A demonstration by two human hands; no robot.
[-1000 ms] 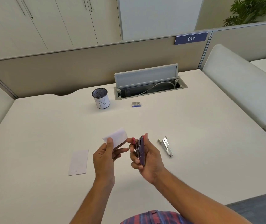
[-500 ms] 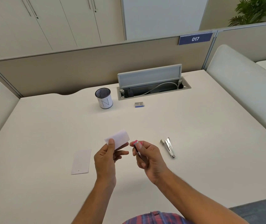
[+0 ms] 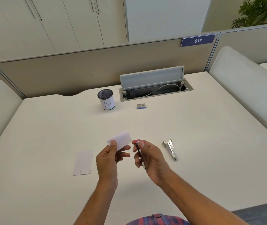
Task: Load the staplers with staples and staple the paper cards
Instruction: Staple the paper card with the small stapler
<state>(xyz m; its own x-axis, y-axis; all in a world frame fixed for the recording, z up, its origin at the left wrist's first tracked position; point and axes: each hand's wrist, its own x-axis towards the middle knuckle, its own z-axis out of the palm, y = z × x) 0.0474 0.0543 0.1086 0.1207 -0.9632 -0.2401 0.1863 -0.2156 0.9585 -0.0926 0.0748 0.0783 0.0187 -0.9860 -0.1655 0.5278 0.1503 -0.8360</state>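
My left hand (image 3: 109, 157) pinches a white paper card (image 3: 121, 140) by its lower left corner, held above the desk. Just to its right, my right hand (image 3: 150, 157) grips a pink stapler (image 3: 139, 147) with its pink end pointing away from me, a small gap from the card's edge. A second, silver stapler (image 3: 170, 149) lies on the desk to the right of my right hand. Another white card (image 3: 83, 162) lies flat to the left of my left hand. A small box of staples (image 3: 141, 106) rests farther back.
A white mesh-topped pen cup (image 3: 106, 99) stands at the back of the white desk (image 3: 48, 127). An open cable tray with a raised lid (image 3: 152, 86) sits beside it. Padded partitions (image 3: 243, 88) border both sides.
My right hand has turned the pink stapler from upright and side-on to pointing away, its pink end now near the card. The left hand and card barely moved.
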